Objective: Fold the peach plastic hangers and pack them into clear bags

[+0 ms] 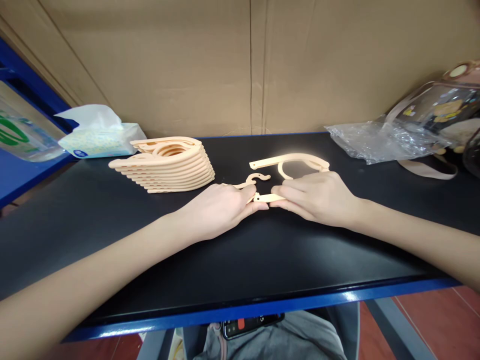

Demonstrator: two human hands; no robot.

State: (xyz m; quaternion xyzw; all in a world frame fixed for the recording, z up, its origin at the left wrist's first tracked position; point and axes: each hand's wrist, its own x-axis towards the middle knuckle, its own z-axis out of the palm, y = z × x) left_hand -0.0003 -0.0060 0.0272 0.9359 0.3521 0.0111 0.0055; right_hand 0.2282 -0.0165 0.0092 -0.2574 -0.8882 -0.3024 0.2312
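A peach plastic folding hanger (288, 162) lies in pieces on the black table (240, 255), near its middle. My left hand (221, 207) pinches the small hook piece (257, 178) at its near end. My right hand (317, 197) grips the flat arm piece (264, 198), its fingers closed over it. The two hands meet fingertip to fingertip where the pieces join. The curved arm of the hanger shows just beyond my right hand. A fanned stack of several finished peach hangers (167, 165) rests to the left, apart from both hands.
A tissue pack (99, 135) sits at the back left by a clear bag (18, 132). Crumpled clear plastic (378, 140) and a transparent pouch (442, 112) lie at the back right. A cardboard wall (240, 60) stands behind. A phone (251, 324) rests below the table's blue front edge.
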